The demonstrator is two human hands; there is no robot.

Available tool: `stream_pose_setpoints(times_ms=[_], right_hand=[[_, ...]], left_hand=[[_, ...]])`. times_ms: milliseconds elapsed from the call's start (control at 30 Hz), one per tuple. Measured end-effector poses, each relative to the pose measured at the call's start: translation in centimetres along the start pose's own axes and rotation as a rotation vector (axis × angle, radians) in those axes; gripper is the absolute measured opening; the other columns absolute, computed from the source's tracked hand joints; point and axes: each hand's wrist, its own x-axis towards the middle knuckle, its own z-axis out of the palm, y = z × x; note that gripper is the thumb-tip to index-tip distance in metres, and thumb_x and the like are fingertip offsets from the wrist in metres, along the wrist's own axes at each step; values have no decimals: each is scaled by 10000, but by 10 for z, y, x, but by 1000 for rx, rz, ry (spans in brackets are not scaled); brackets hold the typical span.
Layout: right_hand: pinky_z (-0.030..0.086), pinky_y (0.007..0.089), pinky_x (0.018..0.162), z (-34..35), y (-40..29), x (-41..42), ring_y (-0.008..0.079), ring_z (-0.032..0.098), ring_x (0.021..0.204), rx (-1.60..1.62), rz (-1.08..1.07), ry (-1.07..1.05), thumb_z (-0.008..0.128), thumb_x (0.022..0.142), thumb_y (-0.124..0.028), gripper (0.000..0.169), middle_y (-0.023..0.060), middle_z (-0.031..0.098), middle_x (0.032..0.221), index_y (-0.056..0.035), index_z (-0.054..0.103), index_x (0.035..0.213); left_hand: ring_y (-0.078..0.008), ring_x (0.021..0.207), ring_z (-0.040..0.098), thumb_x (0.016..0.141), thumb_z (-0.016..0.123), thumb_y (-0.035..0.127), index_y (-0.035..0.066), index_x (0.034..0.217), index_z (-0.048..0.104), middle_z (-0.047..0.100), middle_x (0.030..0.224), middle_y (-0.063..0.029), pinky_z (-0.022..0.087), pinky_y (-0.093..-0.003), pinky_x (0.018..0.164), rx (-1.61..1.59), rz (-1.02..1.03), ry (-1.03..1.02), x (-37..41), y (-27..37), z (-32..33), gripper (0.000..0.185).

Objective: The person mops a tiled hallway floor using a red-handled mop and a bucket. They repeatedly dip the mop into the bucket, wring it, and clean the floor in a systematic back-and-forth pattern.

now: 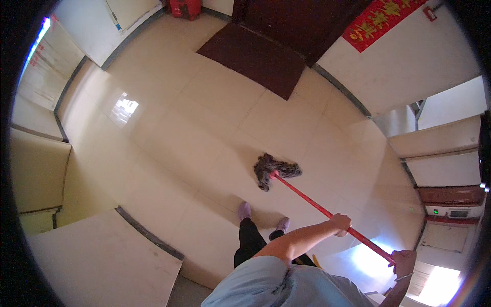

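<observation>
A string mop lies with its dark grey strands (282, 167) spread on the beige tiled floor (191, 126), a little beyond my feet. Its long red handle (307, 196) slants from the mop head toward the lower right. My left hand (340, 224) is wrapped around the middle of the handle. Near the handle's upper end, my right hand (402, 262) grips it too, with a thin band around the wrist. The tip of the handle is hidden by that hand.
Ahead, a dark red doormat (257, 61) lies before a dark door (287, 23). A red bin (185, 8) stands by the far wall. A wall corner (119, 209) juts in at left. My purple shoes (244, 211) are on the floor. Sunlight glares at right.
</observation>
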Motion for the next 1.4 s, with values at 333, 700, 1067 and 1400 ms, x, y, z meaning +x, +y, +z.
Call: stream_pose_setpoints(times_ms=[333,700,1067,1400], right_hand=[[458,282,584,215,-148,-18,146,562,649,232,-495,-533,569,765,-122,223,113,595,758,-10,560,958],[442,426,719,389,-265,19,343,561,810,-39,-789,-704,477,796,-176,429,190,580,864,-144,383,1213],[433,405,721,257,-99,62,308,566,777,44,-649,-840,450,820,-218,387,177,577,855,-104,409,1188],[428,420,736,92,109,201,313,552,865,-203,-605,-807,435,823,-197,257,163,583,882,-79,479,1046]], left_hand=[[-307,746,524,506,579,68,58,545,508,516,658,-134,426,-416,636,240,-549,797,-188,-213,-93,82],[-296,1143,382,740,531,65,132,1232,365,314,1293,-159,387,-348,905,151,-816,901,-265,-260,-133,523],[-295,943,459,688,565,104,92,806,572,559,877,-106,336,-400,870,407,-573,513,-148,-253,-69,119],[-307,656,557,667,577,206,112,638,607,583,644,-122,429,-415,616,393,-341,548,103,-148,83,103]])
